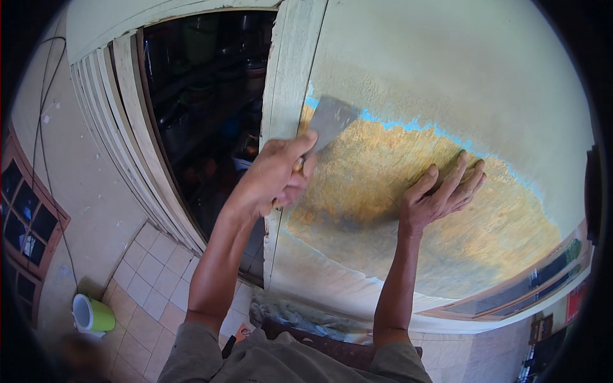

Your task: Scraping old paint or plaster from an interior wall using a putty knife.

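Grey shirt shoulders (281, 360) at the bottom edge, closest of all, two bare forearms rising from them toward the wall.

Left hand (274, 175) raised beside the pale door frame post (287, 83), fingers curled tight around the handle of a flat metal scraper (329, 121). Blade tilted up and to the right, lying against the wall right at the upper left edge of a big scraped patch (396, 191) (ochre-yellow, mottled, rimmed with a thin line of blue where it meets the pale green paint (460, 70)).

Right hand (440, 195) pressed flat on the scraped patch, well right of the scraper, fingers stretched out and slightly apart, pointing up and to the right, holding nothing.

Left of the post, an open doorway (204, 115), dark inside, with dim shelves and pots barely readable. Further left, a slatted pale door leaf (121, 153) swung open. Below, pale floor tiles (143, 300) and a green cup with a white inside (92, 314) lying on its side near the wall. Window frame (25, 217) at the far left edge.
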Tool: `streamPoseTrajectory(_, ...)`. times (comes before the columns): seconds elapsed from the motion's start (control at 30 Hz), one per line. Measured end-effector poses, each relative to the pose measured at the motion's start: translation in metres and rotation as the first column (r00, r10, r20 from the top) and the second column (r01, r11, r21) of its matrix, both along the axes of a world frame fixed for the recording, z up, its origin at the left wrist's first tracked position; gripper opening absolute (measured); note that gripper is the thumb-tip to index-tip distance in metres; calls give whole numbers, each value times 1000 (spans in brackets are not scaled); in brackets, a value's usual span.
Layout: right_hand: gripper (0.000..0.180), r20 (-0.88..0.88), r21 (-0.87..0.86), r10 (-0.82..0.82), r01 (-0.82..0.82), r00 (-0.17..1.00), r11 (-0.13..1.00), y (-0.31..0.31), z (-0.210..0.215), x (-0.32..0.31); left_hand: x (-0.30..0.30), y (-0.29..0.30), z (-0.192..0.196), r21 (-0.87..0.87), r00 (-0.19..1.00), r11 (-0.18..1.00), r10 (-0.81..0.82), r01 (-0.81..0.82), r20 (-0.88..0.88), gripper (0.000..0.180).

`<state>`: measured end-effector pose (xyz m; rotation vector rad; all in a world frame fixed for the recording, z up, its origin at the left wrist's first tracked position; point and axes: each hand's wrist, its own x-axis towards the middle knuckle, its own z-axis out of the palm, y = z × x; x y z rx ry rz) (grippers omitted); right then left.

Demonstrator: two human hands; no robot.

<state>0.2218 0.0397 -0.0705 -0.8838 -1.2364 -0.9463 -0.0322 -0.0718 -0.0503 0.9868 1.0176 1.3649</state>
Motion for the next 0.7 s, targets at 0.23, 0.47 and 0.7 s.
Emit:
streamPoseTrajectory(0.23, 51, 8, -11, -19, 19, 1000, 1000, 2, -1, 4, 2, -2, -17, 1, 998, 1000, 10, -10, -57, 58)
streamPoseTrajectory(0.47, 51, -3, -13, 2, -2, 1000, 1000, 6, -4, 7, 7, 6, 20, 33, 994, 997, 70, -67, -90, 59)
streamPoseTrajectory(0.7, 50, 3, -14, 5, -5, 1000, 1000, 5, -2, 9, 4, 3, -6, 24, 1000, 1000, -8, 8, -3, 58)
